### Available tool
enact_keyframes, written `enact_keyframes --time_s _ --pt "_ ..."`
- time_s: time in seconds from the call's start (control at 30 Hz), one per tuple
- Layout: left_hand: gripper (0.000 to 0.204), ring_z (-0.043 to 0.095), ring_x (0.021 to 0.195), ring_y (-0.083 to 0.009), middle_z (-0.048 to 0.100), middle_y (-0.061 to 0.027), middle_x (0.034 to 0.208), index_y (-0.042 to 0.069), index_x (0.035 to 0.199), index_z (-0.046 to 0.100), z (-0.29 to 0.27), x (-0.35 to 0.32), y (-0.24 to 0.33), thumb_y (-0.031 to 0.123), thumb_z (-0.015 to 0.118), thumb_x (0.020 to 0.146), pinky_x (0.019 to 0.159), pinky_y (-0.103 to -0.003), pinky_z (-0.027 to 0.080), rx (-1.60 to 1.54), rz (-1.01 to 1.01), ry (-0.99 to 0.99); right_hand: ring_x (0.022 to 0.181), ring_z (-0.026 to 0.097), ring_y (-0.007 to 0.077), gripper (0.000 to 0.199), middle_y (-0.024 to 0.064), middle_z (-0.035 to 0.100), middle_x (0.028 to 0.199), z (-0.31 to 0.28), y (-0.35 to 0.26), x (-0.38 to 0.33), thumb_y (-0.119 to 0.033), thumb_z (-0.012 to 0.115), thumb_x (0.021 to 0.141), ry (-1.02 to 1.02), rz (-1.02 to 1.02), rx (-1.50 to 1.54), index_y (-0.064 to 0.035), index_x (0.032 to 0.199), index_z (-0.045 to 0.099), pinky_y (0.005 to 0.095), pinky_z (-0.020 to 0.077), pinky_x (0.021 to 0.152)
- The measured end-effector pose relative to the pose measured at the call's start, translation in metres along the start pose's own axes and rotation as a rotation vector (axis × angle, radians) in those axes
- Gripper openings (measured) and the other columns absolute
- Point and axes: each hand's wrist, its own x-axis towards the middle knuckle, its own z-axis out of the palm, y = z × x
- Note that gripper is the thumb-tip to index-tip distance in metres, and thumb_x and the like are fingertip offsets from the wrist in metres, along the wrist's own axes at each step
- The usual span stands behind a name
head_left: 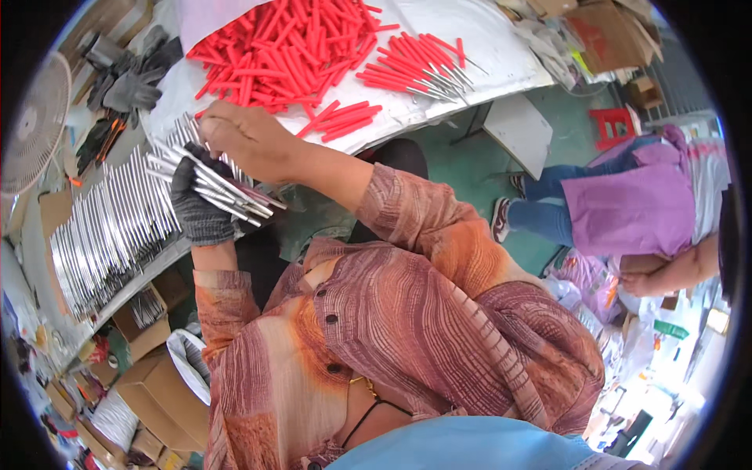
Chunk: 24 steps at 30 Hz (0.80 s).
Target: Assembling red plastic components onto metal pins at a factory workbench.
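Head view: your left hand, in a dark glove, was clenched around a bundle of metal rods, held just off the table edge. Your bare right hand sat on the bundle's top, fingers pinching rods. More rods lay in rows left of the bundle. Red sleeves were piled beyond it on the table. Grey gloves lay further left.

Red sleeves, silver rods — dark grey knit glove, rust-striped shirt
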Motion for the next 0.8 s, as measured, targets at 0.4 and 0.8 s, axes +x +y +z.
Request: enact_keyframes --time_s 0.4,0.8 --pt "0.015 0.058 0.072 -0.0194 0.06 -0.008 0.081 0.003 0.091 0.056 -0.02 0.007 0.003 0.012 0.057 0.08 0.067 -0.033 0.049 -0.073 -0.077 -0.22 0.107 0.049 0.0322 0.045 0.0138 0.053 0.116 -0.261 0.128 -0.067 -0.042 0.059 0.076 0.462 0.374 -1.535 -0.0143 0.111 0.057 0.0427 0.0427 0.082" --pt "0.025 0.058 0.083 -0.0195 0.062 -0.0082 0.087 0.001 0.101 0.059 -0.018 0.001 0.031 0.012 0.062 0.079 0.077 -0.037 0.048 0.202 0.177 0.204 0.08 0.061 0.024 0.013 0.0058 0.061 0.084 -0.132 0.105 -0.054 -0.019 0.06 0.072 -0.403 -0.074 -1.269 -0.0098 0.08 0.058 0.0381 0.0487 0.066"
